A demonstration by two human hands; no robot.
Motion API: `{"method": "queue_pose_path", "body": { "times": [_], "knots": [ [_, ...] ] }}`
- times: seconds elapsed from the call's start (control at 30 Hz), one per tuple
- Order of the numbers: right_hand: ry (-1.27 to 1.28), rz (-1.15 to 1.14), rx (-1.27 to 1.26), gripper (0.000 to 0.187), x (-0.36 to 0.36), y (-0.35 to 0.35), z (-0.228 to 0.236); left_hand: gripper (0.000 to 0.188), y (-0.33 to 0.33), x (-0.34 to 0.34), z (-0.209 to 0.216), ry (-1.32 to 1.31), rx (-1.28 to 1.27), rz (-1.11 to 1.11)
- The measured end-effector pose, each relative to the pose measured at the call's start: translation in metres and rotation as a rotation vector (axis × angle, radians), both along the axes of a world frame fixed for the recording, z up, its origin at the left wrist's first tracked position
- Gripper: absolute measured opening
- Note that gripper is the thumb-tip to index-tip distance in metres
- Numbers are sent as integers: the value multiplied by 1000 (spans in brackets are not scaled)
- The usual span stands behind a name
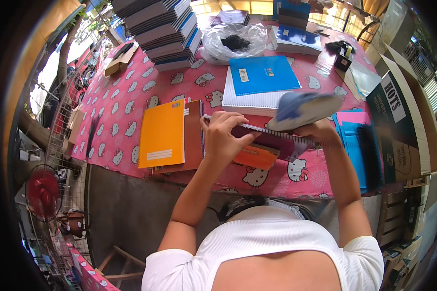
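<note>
A purple spiral notebook [289,144] is tilted on its edge in front of me, its coil running along the top. My left hand [224,132] pinches its left end between thumb and fingers. At the other end my right hand [319,132] is closed, its fingers partly hidden. A blurred blue-and-cream thing [306,109] sticks up by that hand; I cannot make out its kind. Under the purple notebook lies an orange thing [257,156], partly covered. To the left, a yellow-orange notebook [162,136] rests on a brown notebook [193,145].
A blue notebook [264,75] lies on ruled spiral paper [247,99] ahead. Behind stand a tall notebook stack [162,34], a clear plastic bag [213,41] and a tape dispenser [343,57]. Blue covers [352,155] and a cardboard box [398,126] are at right. Another person's hand [319,5] shows far back.
</note>
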State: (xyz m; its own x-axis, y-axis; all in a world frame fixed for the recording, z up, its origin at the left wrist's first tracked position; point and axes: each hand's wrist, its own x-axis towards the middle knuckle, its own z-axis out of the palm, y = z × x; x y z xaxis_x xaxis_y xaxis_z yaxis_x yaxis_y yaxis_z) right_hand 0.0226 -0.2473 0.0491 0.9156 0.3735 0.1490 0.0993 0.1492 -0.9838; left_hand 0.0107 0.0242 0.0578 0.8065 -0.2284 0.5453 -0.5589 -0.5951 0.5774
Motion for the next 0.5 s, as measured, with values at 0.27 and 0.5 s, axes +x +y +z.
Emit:
{"method": "queue_pose_path", "body": {
  "times": [0.27, 0.5],
  "knots": [
    [-85, -43, -448, 55, 20, 31, -9, 38, 9, 6, 2, -96, -11, 76],
    [-253, -58, -638, 53, 43, 36, -15, 40, 15, 4, 4, 10, -112, 110]
  ]
}}
